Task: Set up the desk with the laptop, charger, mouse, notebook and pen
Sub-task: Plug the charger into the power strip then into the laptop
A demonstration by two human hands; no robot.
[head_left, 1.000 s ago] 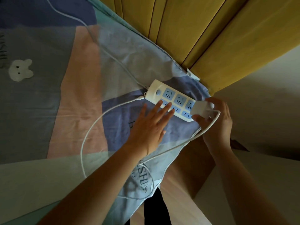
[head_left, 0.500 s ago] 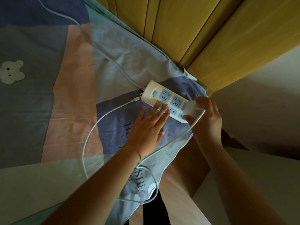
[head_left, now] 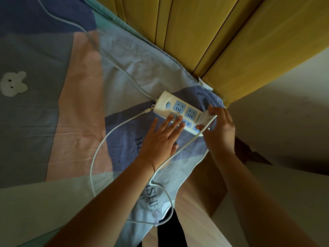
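Our right hand (head_left: 219,130) pinches the white charger plug (head_left: 204,118) at the white-and-blue plastic power strip (head_left: 179,112)'s end socket, left hand (head_left: 162,138) flat with fingers spread bracing it; on soft bedding we risk the strip tilting and prongs missing.

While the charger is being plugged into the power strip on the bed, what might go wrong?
1. The power strip lies on soft bedding, steadied only by flat left hand fingers; it may slide or tilt under the push.
2. The charger cable loops near the left forearm and may snag.
3. The right hand hides the charger prongs, so misalignment is possible.
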